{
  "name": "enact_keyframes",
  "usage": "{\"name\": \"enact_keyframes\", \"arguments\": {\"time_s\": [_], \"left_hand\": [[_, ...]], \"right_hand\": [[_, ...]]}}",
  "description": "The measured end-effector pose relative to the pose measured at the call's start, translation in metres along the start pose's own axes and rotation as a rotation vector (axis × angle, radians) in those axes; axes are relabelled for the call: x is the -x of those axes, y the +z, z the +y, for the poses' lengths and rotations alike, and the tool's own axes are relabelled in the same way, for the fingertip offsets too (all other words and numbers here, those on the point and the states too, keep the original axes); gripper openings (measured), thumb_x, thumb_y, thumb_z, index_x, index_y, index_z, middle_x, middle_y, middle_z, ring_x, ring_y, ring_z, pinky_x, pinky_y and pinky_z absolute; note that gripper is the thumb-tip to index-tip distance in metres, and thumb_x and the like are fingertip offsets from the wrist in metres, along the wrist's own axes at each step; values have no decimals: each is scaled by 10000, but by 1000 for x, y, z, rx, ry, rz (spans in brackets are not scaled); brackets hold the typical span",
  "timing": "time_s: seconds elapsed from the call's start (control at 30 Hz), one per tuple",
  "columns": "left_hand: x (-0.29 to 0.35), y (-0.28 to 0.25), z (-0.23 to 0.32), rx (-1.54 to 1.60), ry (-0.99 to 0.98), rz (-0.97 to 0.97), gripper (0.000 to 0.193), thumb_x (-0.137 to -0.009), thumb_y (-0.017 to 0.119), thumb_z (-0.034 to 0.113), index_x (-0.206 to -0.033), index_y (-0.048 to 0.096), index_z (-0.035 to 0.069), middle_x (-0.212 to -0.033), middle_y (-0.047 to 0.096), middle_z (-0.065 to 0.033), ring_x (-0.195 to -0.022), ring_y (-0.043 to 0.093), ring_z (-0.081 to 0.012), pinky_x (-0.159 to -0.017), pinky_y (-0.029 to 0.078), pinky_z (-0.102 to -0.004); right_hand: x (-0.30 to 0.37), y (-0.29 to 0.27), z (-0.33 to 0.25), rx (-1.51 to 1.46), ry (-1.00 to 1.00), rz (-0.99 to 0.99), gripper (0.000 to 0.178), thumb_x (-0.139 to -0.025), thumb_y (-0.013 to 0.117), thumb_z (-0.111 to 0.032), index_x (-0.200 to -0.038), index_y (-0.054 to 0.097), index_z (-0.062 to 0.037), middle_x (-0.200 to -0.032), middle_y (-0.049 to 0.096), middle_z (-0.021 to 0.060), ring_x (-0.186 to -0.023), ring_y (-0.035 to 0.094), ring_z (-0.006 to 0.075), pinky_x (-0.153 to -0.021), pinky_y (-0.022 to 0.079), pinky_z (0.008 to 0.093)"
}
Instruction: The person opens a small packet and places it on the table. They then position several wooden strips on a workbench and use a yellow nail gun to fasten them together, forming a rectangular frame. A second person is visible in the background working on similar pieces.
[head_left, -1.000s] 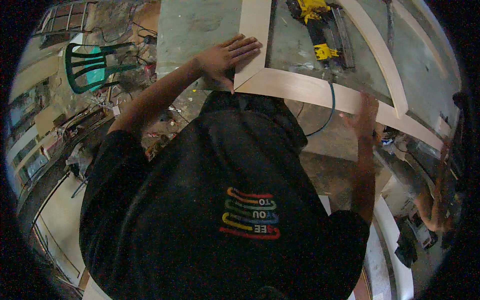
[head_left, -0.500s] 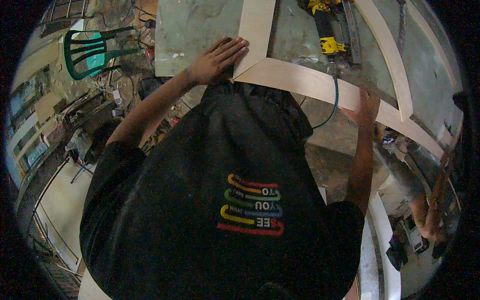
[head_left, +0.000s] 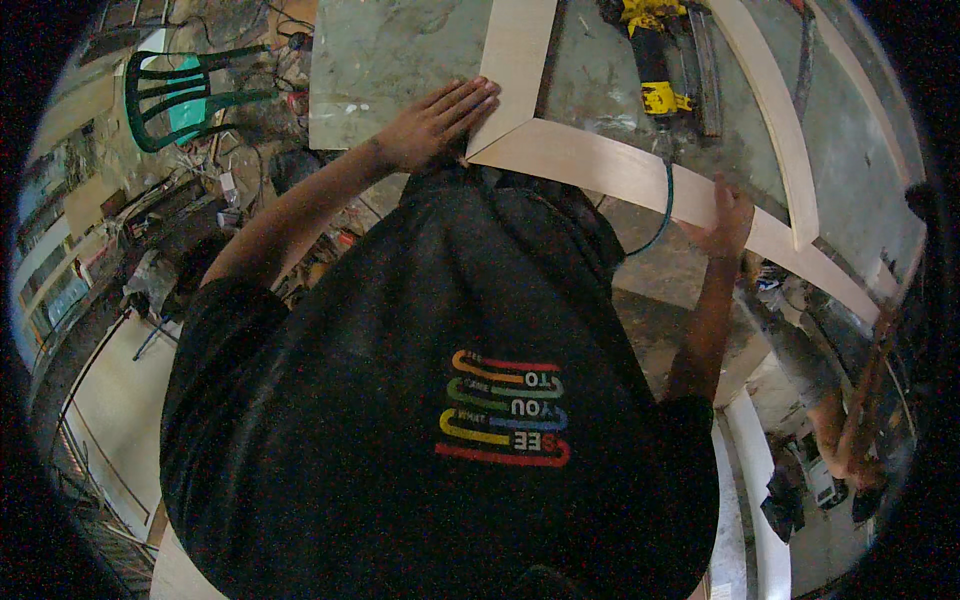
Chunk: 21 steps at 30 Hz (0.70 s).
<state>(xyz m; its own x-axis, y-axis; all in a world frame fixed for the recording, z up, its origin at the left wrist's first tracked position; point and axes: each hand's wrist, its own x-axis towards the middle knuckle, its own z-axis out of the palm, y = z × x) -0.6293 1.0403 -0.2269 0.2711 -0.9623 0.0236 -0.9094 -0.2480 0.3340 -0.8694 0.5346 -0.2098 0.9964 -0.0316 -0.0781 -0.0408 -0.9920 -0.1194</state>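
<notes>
My left hand (head_left: 440, 125) lies flat with its fingers stretched out, the fingertips resting on the edge of a pale wooden board (head_left: 518, 60) that runs away from me. That board meets a second pale wooden board (head_left: 590, 155) at a slanted joint, and the second one runs to the right along the near side of the table. Farther right, my right hand (head_left: 728, 220) is closed over the near edge of this second board, fingers on top; its thumb is partly hidden. A teal cord (head_left: 668, 195) crosses the second board between my hands.
On the grey-green tabletop (head_left: 400, 60) lies a yellow and black power tool (head_left: 655, 70) beside a dark metal bar (head_left: 705, 80). A long pale strip (head_left: 775, 110) reaches the second board's right part. A green plastic chair (head_left: 180, 100) stands left; another person's limb (head_left: 825, 420) shows lower right.
Both hands keep their places on the boards. The whole view has shifted slightly, and the boards look the same in their arrangement.
</notes>
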Motion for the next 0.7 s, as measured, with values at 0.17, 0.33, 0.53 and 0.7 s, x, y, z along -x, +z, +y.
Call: {"name": "enact_keyframes", "arguments": {"time_s": [0.17,0.33,0.53,0.7], "left_hand": [[3,0,1,27,-15,-16,954,-858,608,381,-1629,184,12,-1709,185,-143,-1583,179,-293,-1293,181,-439],[3,1,4,50,-20,30,1002,-822,652,380,-1626,186,6,-1709,181,-143,-1583,176,-298,-1292,192,-439],[1,2,5,22,-51,-15,981,-837,639,372,-1623,186,-2,-1707,183,-151,-1582,175,-306,-1292,189,-442],[4,4,11,75,-110,-11,718,-958,483,170,-1615,240,9,-1699,206,-171,-1575,199,-331,-1282,205,-468]], "right_hand": [[-1,1,-2,-27,8,13,1101,-478,954,-482,-1435,550,-117,-1222,594,252,-1096,573,437,-934,479,559],[5,4,-4,49,15,16,1062,-464,959,-466,-1390,574,-115,-1245,579,264,-1120,559,439,-940,483,552],[3,0,-5,44,30,25,1096,-469,962,-495,-1422,561,-133,-1242,561,248,-1115,551,436,-912,490,559],[6,7,4,3,13,-3,1141,-483,964,-509,-1471,529,-142,-1277,548,243,-1166,532,442,-929,477,578]]}}
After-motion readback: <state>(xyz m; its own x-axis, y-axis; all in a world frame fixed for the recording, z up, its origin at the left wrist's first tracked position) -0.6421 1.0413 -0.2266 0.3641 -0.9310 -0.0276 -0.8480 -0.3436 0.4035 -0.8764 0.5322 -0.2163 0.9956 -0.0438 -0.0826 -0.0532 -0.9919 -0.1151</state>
